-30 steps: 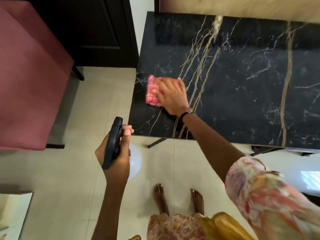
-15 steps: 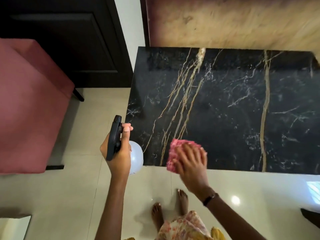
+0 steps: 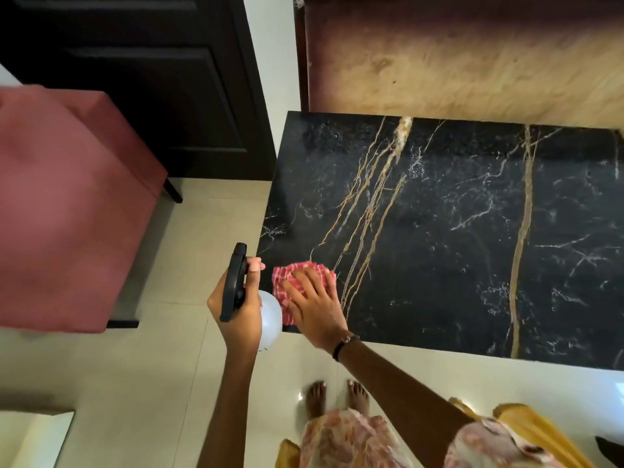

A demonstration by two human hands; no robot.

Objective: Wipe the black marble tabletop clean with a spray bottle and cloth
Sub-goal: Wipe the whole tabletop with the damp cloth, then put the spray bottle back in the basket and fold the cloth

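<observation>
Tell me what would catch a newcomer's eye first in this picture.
The black marble tabletop with gold veins fills the right side. At its near left corner the right hand presses a pink cloth flat. Just left of it, off the table, the left hand grips a spray bottle.

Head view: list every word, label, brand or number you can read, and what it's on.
None readable.
White spray bottle with black trigger head in the left hand: small dark marks low on the body, too small to read.
Pink checked cloth, black marble tabletop: no text.
</observation>
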